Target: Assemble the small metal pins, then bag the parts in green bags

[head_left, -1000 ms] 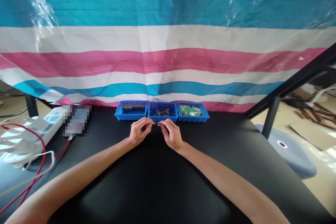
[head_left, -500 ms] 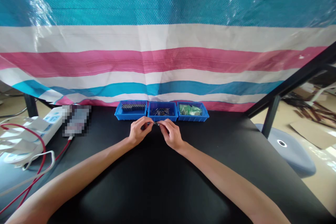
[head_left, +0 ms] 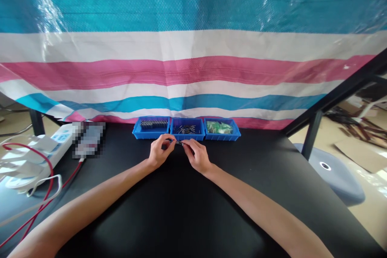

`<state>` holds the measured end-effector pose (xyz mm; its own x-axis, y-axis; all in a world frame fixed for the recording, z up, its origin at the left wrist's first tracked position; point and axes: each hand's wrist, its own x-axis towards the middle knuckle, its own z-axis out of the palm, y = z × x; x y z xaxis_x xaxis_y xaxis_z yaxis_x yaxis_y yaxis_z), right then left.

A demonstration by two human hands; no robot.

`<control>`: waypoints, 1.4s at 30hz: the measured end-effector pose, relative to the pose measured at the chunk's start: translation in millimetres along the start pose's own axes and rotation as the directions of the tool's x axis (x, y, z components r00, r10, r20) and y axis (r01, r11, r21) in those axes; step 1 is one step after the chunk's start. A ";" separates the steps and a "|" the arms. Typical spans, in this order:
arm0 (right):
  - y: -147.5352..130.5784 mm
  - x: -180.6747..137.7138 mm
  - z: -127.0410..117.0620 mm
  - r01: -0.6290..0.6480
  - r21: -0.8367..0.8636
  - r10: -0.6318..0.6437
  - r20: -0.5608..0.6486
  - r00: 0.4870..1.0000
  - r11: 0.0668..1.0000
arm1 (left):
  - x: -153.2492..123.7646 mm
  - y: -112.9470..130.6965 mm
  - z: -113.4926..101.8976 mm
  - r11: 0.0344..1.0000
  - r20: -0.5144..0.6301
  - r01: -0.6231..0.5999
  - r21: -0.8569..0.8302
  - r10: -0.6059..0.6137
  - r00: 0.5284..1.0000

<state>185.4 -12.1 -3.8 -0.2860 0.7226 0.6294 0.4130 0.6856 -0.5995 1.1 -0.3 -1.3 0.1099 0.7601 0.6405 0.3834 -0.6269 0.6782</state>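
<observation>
My left hand [head_left: 160, 152] and my right hand [head_left: 196, 154] meet over the black table [head_left: 181, 213], just in front of three blue bins. Both pinch a small metal part [head_left: 179, 143] between their fingertips, one hand at each end. The part is too small to make out in detail. Behind the hands, the left bin [head_left: 150, 127] holds dark cylindrical pieces, the middle bin [head_left: 187, 129] holds thin metal pins, and the right bin [head_left: 222, 128] holds small green-and-clear bags.
A white power strip [head_left: 57, 142] with red and white cables [head_left: 45, 187] lies at the table's left edge beside a blurred-out object [head_left: 88, 138]. A striped tarp [head_left: 193, 48] hangs behind the bins. A grey round stool [head_left: 335, 173] stands off the table's right side.
Both hands stay pinched on the small part in the same spot; only the fingertips shift slightly.
</observation>
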 end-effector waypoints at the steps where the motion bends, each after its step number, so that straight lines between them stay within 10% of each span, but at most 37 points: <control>1: 0.4 -0.1 0.4 0.000 -0.001 0.000 0.000 1.000 1.000 | -0.4 -0.3 0.5 1.000 -0.006 0.003 -0.009 -0.003 1.000; 42: 0.0 1.0 -0.9 0.017 -0.031 -0.017 -0.001 1.000 0.999 | -0.9 1.3 1.4 0.997 0.014 -0.063 0.033 0.063 0.998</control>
<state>185.9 -11.5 -2.7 -0.2922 0.7109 0.6397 0.4352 0.6944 -0.5730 2.8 -1.6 -1.5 0.1463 0.7217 0.6766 0.4061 -0.6675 0.6241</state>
